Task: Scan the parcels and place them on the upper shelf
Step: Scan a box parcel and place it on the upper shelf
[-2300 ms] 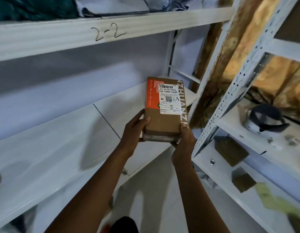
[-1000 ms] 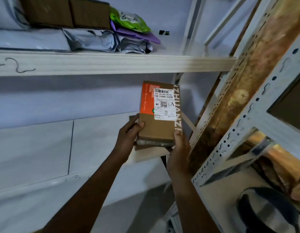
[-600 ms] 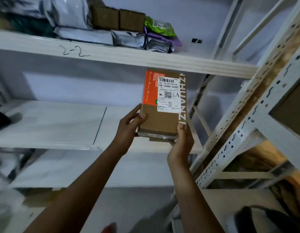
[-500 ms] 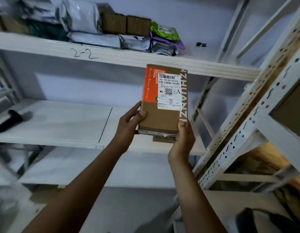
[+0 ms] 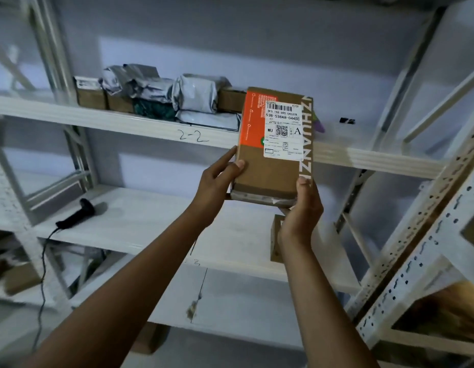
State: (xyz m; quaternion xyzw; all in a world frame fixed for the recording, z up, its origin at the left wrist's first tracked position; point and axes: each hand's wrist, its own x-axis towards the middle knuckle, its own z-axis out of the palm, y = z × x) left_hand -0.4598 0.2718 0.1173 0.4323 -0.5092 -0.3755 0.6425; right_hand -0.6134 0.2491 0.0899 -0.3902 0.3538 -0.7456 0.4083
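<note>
Parcel [image 5: 267,173] now higher, before upper shelf [image 5: 124,123], in clasp of left hand [image 5: 217,187], right hand [image 5: 302,212].

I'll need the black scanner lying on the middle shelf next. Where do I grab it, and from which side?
Grip the scanner by its slim handle, the lower-left end where the cable exits, reaching over the front edge of the middle shelf and down from above. It lies flat, its thicker head angled toward the back wall, so the handle is probably the nearer end.
</note>
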